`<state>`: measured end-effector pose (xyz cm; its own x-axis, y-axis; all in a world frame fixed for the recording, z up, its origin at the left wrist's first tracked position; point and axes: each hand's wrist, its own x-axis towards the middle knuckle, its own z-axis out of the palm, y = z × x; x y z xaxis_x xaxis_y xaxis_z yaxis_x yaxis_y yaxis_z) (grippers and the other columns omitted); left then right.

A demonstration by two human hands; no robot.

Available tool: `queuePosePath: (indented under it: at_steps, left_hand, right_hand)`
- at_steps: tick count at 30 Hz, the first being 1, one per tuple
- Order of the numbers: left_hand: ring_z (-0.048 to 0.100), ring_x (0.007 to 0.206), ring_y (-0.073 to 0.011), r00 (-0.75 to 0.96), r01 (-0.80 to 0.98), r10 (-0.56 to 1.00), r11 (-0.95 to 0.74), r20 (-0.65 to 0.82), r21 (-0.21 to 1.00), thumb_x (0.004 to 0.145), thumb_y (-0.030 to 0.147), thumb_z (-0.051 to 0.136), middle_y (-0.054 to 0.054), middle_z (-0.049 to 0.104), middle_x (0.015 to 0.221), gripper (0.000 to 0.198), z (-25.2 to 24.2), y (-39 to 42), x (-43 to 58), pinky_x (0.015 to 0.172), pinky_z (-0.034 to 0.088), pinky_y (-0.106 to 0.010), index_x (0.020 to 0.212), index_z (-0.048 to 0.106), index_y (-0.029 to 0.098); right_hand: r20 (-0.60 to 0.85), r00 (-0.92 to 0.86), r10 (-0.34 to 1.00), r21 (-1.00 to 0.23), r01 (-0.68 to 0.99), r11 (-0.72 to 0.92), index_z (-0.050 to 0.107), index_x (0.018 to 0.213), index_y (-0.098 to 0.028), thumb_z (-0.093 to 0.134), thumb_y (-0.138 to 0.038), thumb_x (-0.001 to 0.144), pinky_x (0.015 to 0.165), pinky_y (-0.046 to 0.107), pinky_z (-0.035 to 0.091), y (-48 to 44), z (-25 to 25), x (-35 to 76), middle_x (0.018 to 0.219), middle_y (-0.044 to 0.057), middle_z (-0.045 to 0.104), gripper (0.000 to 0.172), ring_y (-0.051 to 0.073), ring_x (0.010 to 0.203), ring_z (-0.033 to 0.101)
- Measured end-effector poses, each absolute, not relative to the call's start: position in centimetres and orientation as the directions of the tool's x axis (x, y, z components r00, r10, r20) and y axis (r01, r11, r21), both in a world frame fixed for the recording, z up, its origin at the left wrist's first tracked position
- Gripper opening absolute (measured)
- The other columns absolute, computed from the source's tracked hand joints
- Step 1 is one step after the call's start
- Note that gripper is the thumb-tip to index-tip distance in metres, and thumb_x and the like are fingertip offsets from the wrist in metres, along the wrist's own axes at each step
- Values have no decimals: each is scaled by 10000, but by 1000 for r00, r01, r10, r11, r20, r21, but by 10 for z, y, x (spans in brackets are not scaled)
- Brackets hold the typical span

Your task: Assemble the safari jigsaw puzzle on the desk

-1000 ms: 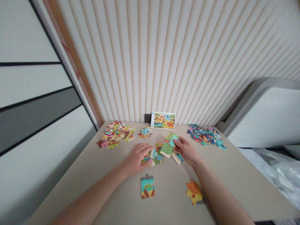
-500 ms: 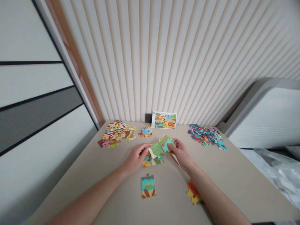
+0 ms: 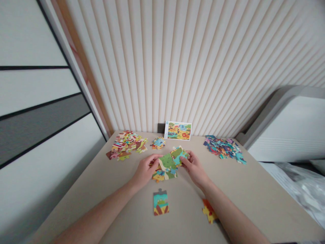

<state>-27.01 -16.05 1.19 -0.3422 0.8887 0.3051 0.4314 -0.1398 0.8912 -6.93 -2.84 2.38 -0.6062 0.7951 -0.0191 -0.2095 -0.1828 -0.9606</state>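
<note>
My left hand pinches a green jigsaw puzzle piece with a cream band by its left edge. In my right hand is a green and turquoise puzzle piece, held between thumb and fingers. The two pieces meet edge to edge above the table; whether they are locked together I cannot tell. Under them lie other puzzle pieces, partly covered. Nearer to me a crocodile puzzle piece lies flat. A red and yellow puzzle piece is partly hidden by my right forearm.
At the back of the table a picture card leans by the ribbed wall. A small stack of pieces lies before it. Piles of pieces sit at the left and right. Clear plastic lies beyond the right edge.
My right hand has brought its piece left and turned it against the green piece. My left hand has shifted slightly left and up with its piece.
</note>
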Motion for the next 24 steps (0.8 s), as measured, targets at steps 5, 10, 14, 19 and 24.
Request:
queuePosePath:
  at_steps: [5,10,14,19,24]
  left_hand:
    - [703,977,-198,-328,454,870,-196,368,869,994,350,511,-77,738,1103,293,14,-163,-268,845,562,-282,1157,697,194]
    - [691,992,-189,-340,501,843,-213,418,839,996,320,514,-65,736,1096,268,15,-163,-268,890,541,-287,1140,713,211]
    - [686,1013,-195,-365,502,831,-204,420,841,992,313,528,-70,732,1111,259,16,-163,-267,889,541,-290,1133,719,209]
    - [705,899,-183,-401,309,860,-198,317,930,976,375,567,-59,750,1035,288,12,-162,-265,812,567,-281,1152,713,200]
    - [714,916,-199,-437,131,871,-185,224,974,947,403,608,-79,759,1040,338,9,-159,-263,820,585,-301,1167,708,167]
  right_hand:
    - [-101,-643,759,-943,-181,-280,602,1064,-250,837,-517,731,687,305,574,-29,29,-67,857,11,730,488,188,764,695]
    - [-24,-611,791,-966,-188,-175,603,1097,-268,835,-525,730,716,331,585,-31,30,-68,764,-17,699,504,187,732,688]
    - [54,-533,844,-973,-217,-75,562,1114,-279,825,-528,738,716,342,598,-38,32,-72,758,-27,686,522,181,715,678]
    - [-87,-587,805,-925,-253,-285,573,1089,-269,839,-481,733,630,283,584,-42,33,-72,880,2,721,493,178,757,687]
    - [27,-558,829,-930,-318,-184,537,1092,-305,805,-457,785,719,318,589,-46,33,-74,975,-2,722,435,193,842,696]
